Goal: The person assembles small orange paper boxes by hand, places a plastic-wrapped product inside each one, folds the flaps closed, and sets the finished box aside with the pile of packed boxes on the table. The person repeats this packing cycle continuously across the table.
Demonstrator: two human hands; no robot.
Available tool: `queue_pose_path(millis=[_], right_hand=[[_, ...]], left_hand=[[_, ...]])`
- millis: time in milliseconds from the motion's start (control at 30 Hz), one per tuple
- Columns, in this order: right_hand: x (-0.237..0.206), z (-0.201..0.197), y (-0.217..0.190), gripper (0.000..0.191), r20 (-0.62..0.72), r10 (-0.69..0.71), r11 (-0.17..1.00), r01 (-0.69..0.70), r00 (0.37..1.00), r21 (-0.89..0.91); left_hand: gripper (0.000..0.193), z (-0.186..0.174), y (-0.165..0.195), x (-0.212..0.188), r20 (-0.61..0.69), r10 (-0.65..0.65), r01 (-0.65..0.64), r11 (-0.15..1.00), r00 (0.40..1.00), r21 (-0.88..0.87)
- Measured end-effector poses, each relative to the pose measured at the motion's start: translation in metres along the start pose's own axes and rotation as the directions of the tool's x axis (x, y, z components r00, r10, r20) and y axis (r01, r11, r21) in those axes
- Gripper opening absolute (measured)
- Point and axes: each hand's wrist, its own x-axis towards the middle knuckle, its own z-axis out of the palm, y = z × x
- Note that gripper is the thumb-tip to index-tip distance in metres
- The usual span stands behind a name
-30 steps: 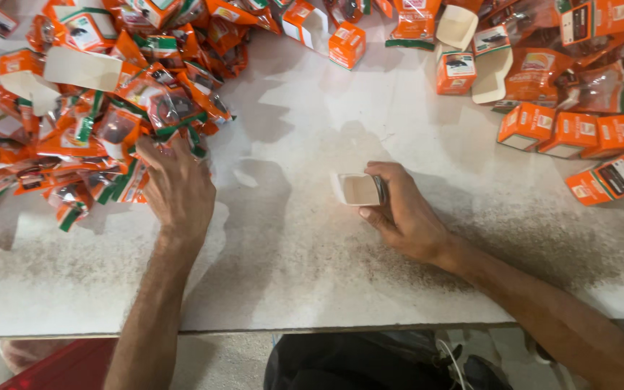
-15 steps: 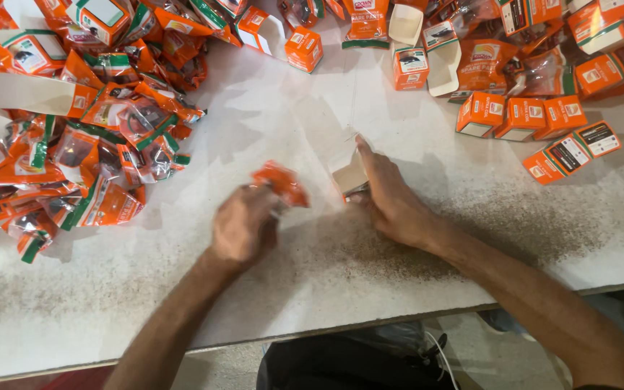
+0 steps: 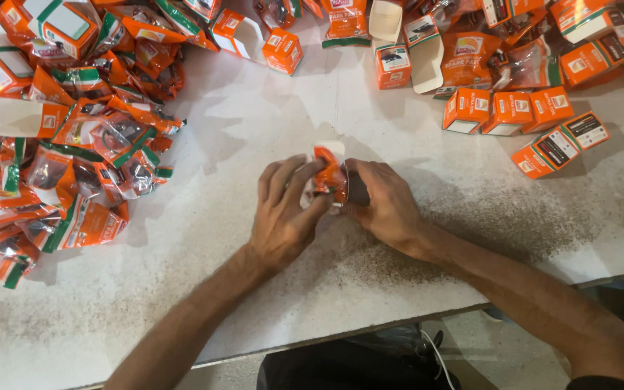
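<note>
My left hand [image 3: 283, 209] and my right hand [image 3: 384, 202] meet at the middle of the white table [image 3: 182, 303]. Between them is an orange plastic packet [image 3: 328, 175], pinched by the fingers of my left hand. My right hand grips a small white open box [image 3: 335, 150], and the packet sits at the box's mouth. Most of the box is hidden behind the packet and my fingers.
A heap of orange and green packets [image 3: 74, 144] covers the table's left side. Closed orange boxes [image 3: 507, 112] stand in a row at the right, with more boxes and open white cartons [image 3: 427, 61] behind them. The table's front edge [image 3: 399, 325] runs just below my forearms.
My left hand took a packet from the left heap, carried it rightwards and brought it against the box in my right hand. The camera view shifted slightly.
</note>
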Motion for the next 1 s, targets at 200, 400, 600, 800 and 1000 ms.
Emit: queue_pose_path(millis=[200,400,600,800,1000], right_hand=[[-0.002,0.003,0.000,0.070,-0.018,-0.019,0.999,0.018,1.000,-0.042],[-0.001,0.003,0.002,0.073,-0.018,-0.076,0.996,0.075,0.997,-0.044],[-0.007,0.003,0.000,0.072,-0.042,-0.114,0.993,0.116,0.993,0.031],[-0.008,0.001,-0.005,0.052,-0.037,-0.193,0.981,0.192,0.980,-0.023],[-0.007,0.001,-0.008,0.043,-0.045,-0.204,0.976,0.199,0.978,-0.090]], left_hand=[[0.045,0.013,-0.005,0.009,0.037,-0.012,0.014,0.999,0.999,-0.050],[0.025,0.011,0.011,0.024,0.070,-0.457,0.459,0.854,0.887,-0.246],[0.018,0.034,-0.013,0.027,0.496,-0.611,0.710,0.162,0.617,-0.685],[0.022,0.030,-0.006,0.034,0.517,-0.605,0.702,0.100,0.606,-0.705],[0.031,0.000,-0.023,0.029,0.710,-0.401,0.672,-0.258,0.579,-0.694]])
